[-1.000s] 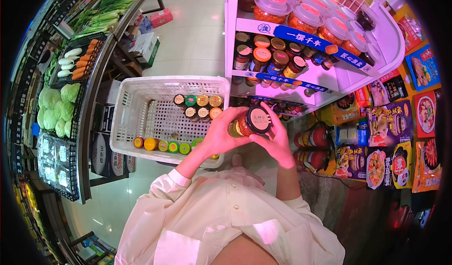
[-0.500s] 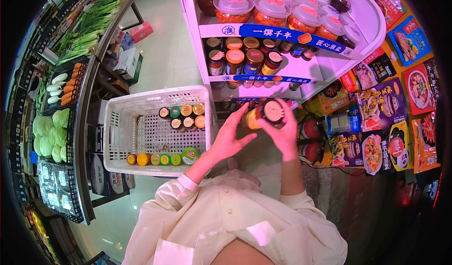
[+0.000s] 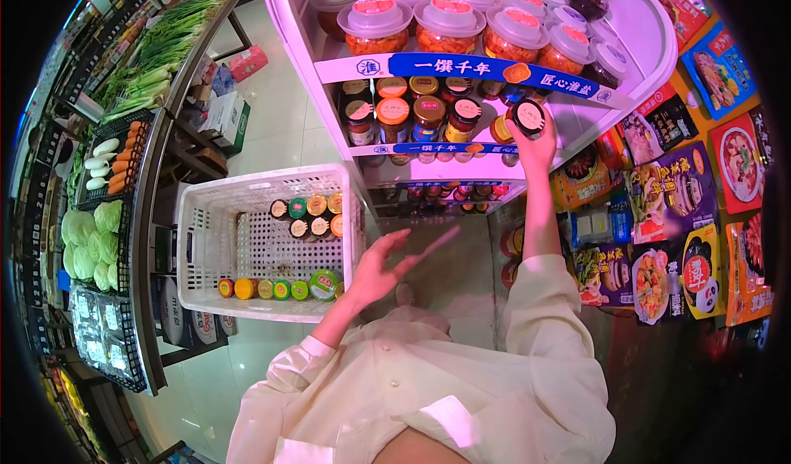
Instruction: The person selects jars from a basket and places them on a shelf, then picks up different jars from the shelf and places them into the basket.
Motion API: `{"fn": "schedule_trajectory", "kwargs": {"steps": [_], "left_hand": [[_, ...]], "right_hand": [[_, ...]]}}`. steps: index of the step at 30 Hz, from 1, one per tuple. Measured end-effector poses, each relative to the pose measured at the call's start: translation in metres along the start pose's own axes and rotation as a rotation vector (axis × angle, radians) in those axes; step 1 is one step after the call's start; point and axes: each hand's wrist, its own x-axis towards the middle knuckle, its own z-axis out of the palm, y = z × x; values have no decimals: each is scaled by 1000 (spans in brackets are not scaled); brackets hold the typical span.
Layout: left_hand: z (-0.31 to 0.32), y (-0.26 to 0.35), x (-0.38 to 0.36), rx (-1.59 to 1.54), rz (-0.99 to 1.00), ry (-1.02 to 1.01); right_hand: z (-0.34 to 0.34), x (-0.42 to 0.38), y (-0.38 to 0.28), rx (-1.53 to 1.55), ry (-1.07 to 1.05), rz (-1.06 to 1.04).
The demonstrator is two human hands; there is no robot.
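My right hand is closed around a glass jar with a black lid and a pale label on top. It holds the jar, tilted, at the right part of the middle shelf. To its left stand rows of jars, among them an orange-lidded jar and a black-lidded jar. My left hand holds nothing; its fingers are apart, slightly blurred, beside the right rim of a white plastic crate. In the crate are several jars with black, gold, green and yellow lids.
Plastic tubs of red food fill the shelf above. A blue label strip runs along its front edge. Bagged food packets hang at the right. A vegetable stand lines the left, with a cardboard box near it.
My right hand has carried the jar up and to the right, from in front of me to the middle shelf. My left hand has moved down and left, away from the jar.
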Motion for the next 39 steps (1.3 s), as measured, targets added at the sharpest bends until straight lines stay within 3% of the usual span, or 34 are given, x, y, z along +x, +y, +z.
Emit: {"fn": "schedule_trajectory", "kwargs": {"steps": [8,16,21,36,39], "left_hand": [[-1,-6,-3,-60,-96,88],[-3,-14,-5,-79,-151,147],[-4,-13,-2,-80,-170,158],[-1,-16,2,-40,-240,122],[4,-29,-1,-35,-163,179]], "right_hand": [[54,24,66,141,-123,157],[86,39,94,215,-241,115],[95,45,97,335,-302,127],[102,50,85,315,-361,268],[105,50,83,346,-362,264]]}}
